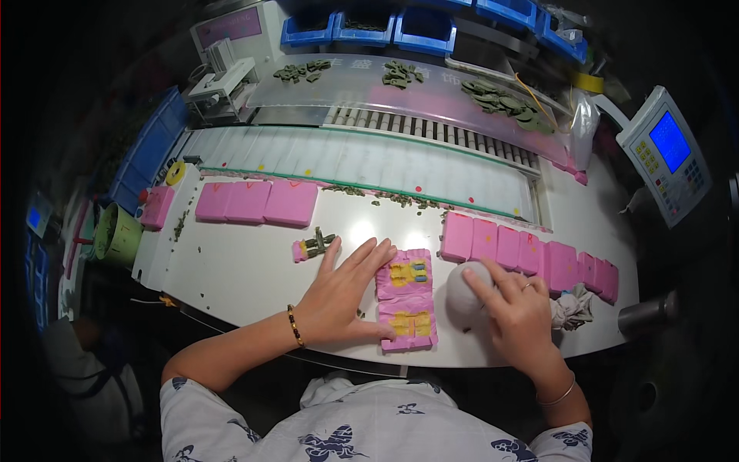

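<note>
The left hand (336, 300) lies with its fingers spread and loosely bent along the left edge of an open pink mold (406, 298), its thumb at the lower half. That mold sits on the white table (262, 285) between both hands, with yellow hollows in its two halves. The right hand (519, 312) has its fingers curled over a pale rounded lump (463, 291), perhaps a stuffed pouch, just beside the mold. A dark green piece (318, 242) lies beyond the left hand, and pink blocks (486, 241) stand beyond the right.
</note>
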A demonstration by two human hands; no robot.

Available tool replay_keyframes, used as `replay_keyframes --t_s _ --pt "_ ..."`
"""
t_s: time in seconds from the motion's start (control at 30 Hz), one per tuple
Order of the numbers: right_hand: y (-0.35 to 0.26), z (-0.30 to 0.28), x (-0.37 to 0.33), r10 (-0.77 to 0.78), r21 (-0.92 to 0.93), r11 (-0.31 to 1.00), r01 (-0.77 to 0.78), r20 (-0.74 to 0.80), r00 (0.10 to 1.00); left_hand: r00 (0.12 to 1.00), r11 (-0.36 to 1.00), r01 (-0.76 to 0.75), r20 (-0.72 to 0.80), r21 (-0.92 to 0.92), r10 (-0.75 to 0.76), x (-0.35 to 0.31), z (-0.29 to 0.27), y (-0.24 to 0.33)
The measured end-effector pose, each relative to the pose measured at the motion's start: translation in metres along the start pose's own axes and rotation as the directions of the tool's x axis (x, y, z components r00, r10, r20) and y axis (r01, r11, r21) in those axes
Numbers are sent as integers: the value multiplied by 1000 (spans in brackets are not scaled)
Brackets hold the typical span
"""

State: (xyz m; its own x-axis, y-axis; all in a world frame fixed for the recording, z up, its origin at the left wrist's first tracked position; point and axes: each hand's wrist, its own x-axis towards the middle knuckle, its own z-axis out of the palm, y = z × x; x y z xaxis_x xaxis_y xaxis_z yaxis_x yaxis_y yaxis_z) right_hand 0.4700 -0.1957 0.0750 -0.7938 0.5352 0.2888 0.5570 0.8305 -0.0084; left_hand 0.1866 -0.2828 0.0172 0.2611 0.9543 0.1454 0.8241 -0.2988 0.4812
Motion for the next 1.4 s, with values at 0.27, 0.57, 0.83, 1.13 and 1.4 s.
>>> replay_keyframes --t_s 0.27,0.57,0.83,1.13,1.4 --pt "-14 7 23 72 392 918 -54 -32 997 953 974 -224 -201 38 227 -13 4 5" --pt "-28 24 42 -15 700 706 104 -132 991 861 986 102 -507 130 -22 -33 -30 -32" --pt "-43 27 57 126 798 602 -45 -40 991 836 952 302 -466 -51 -290 -39 -30 -45" --pt "-55 34 65 134 916 382 -121 74 988 932 787 -107 -338 -608 -134 3 -17 12" --pt "-44 38 49 219 956 237 -171 119 968 972 576 72 -72 -815 -223 6 -30 20"
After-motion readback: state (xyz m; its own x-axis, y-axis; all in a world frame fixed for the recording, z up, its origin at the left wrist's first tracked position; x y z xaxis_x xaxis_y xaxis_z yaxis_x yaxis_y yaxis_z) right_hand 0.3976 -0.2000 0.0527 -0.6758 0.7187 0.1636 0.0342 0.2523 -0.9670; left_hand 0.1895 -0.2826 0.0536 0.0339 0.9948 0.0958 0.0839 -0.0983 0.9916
